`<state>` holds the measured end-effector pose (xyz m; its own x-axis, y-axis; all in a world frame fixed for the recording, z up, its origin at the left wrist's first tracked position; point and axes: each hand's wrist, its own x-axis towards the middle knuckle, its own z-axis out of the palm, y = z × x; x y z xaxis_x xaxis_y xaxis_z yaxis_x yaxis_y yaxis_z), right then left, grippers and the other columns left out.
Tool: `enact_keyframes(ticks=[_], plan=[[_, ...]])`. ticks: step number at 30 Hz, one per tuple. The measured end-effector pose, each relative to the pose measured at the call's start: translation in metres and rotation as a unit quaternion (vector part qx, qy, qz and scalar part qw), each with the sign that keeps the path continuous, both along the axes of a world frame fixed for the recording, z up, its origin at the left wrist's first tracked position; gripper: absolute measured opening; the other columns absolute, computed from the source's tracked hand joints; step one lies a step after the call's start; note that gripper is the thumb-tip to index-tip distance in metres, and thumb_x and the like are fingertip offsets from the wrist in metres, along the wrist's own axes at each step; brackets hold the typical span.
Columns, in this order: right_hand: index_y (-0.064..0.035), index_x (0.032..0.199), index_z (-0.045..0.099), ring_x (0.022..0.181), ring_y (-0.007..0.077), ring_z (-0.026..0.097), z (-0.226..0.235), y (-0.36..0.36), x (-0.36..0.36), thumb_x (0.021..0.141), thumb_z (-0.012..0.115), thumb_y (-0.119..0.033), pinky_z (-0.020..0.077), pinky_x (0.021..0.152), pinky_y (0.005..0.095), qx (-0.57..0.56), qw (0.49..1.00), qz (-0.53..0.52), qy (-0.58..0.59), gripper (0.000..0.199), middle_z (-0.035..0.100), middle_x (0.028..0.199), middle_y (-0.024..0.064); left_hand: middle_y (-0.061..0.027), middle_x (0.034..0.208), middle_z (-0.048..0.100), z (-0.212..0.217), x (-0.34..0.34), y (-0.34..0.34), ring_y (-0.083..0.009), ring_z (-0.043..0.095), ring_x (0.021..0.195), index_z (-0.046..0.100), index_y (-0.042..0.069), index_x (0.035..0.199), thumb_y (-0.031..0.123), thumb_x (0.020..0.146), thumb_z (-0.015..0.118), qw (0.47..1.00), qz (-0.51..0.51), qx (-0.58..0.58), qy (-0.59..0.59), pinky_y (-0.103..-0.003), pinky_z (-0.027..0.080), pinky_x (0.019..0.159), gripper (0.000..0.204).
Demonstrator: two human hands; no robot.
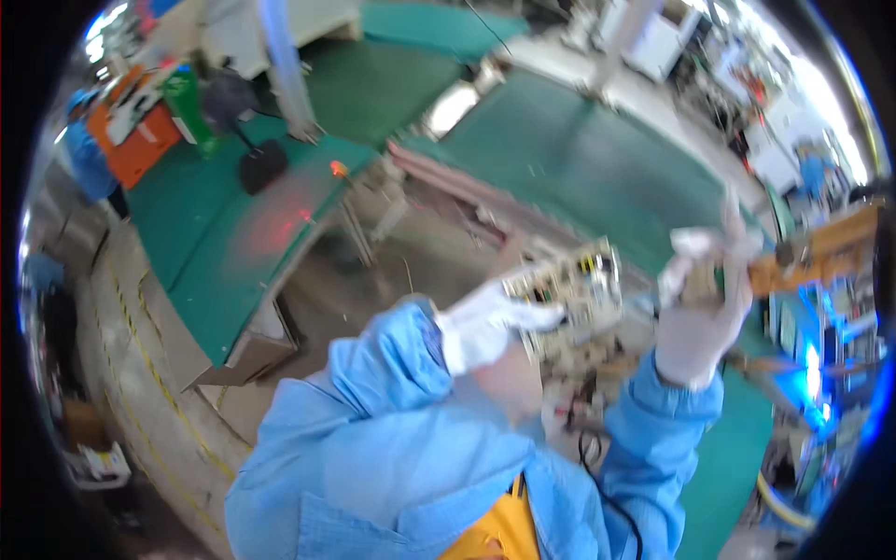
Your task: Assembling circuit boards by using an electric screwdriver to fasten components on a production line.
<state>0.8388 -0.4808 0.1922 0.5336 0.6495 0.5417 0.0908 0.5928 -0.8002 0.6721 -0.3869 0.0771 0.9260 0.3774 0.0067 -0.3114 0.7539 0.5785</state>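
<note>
My left hand (pixel 485 327), in a white glove, grips the near-left edge of a pale circuit board panel (pixel 583 289) with dark and yellow parts on it. The panel is tilted in front of my body. To its right my right hand (pixel 705 317), also gloved in white, is raised with its fingers apart and one pointing up. Beside those fingers is the end of a brown wooden-looking bar (pixel 821 252). Blur hides fine detail around the right fingertips, but no held thing shows there.
Green-topped tables (pixel 579 149) stand ahead and a green bench (pixel 243 224) to the left, with a black round-based stand (pixel 261 166) on it. An orange bin (pixel 140 140) is at far left. A black cable (pixel 597 467) hangs by my right arm. Blue light (pixel 812 369) glows at right.
</note>
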Motion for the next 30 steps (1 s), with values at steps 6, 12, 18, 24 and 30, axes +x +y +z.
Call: enact_keyframes(ticks=[6,12,18,24,30], plan=[[-0.0006,0.119,0.056,0.072,0.0177,0.06,0.001,0.008,0.009,0.101,0.043,-0.018,0.0522,0.058,0.0263,0.024,0.997,0.051,-0.046,0.029,0.062,0.112,0.0202,-0.0083,0.123,0.06,0.021,-0.004,-0.007,-0.0153,0.057,0.112,0.044,-0.001,0.138,0.008,0.089,0.066,0.989,0.012,0.124,0.084,-0.03,0.045,0.099,0.054],[-0.0007,0.118,0.051,0.043,0.0125,0.05,-0.017,0.011,0.003,0.101,0.035,-0.028,0.0421,0.038,0.022,0.042,0.973,-0.155,-0.164,0.037,0.065,0.091,0.0203,-0.0099,0.12,0.061,0.024,-0.006,-0.019,-0.0143,0.057,0.111,0.041,-0.003,0.139,0.018,0.092,0.066,0.954,0.002,0.263,0.147,-0.03,0.046,0.098,0.057],[-0.0009,0.118,0.052,0.046,0.0128,0.052,-0.017,0.003,0.002,0.101,0.036,-0.031,0.0445,0.04,0.0222,0.024,0.971,-0.16,-0.178,0.038,0.065,0.089,0.0192,-0.0158,0.129,0.054,0.004,-0.01,-0.026,-0.0254,0.054,0.118,0.049,0.005,0.136,0.016,0.092,0.063,0.949,-0.028,0.293,0.109,-0.036,0.044,0.1,0.047],[-0.0011,0.117,0.052,0.05,0.0132,0.055,-0.015,-0.001,-0.004,0.101,0.037,-0.034,0.0475,0.042,0.0224,0.008,0.964,-0.175,-0.199,0.04,0.065,0.087,0.0179,-0.0228,0.139,0.043,-0.016,-0.013,-0.024,-0.0406,0.047,0.124,0.061,0.017,0.127,0.014,0.091,0.058,0.915,-0.027,0.401,0.048,-0.045,0.042,0.103,0.036],[-0.0013,0.116,0.053,0.053,0.0135,0.058,-0.013,-0.004,-0.005,0.101,0.038,-0.037,0.0505,0.044,0.0226,-0.008,0.957,-0.189,-0.218,0.042,0.064,0.085,0.0166,-0.0208,0.135,0.046,0.001,-0.012,-0.025,-0.034,0.05,0.123,0.052,0.008,0.134,0.017,0.092,0.061,0.933,-0.039,0.349,0.083,-0.04,0.044,0.102,0.044]])
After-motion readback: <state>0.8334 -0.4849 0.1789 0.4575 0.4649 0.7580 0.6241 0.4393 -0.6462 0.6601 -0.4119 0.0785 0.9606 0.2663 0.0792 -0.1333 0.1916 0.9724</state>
